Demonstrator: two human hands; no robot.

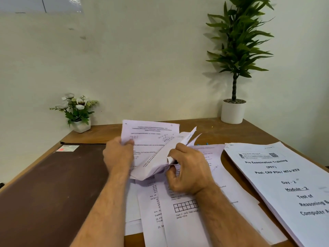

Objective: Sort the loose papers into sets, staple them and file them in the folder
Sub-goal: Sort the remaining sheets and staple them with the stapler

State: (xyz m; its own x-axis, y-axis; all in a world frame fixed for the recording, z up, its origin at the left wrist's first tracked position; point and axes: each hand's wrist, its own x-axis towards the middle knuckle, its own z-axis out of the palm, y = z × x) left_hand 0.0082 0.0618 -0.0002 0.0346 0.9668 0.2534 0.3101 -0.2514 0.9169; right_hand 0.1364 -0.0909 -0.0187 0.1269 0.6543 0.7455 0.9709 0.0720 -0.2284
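Papers [187, 207] lie fanned across the brown surface [210, 129], with a thick titled stack [284, 184] to their right and the dark folder [58, 184] lying closed to their left. Sorting looks to be the step in hand. Left hand [117, 155] pinches an upright sheet [151, 136] by its edge, a narrow grip; right hand [188, 168] curls round crumpled, folded pages [160, 157]. Next move likely calls for flattening those pages and matching them into a set; no stapler is plainly visible.
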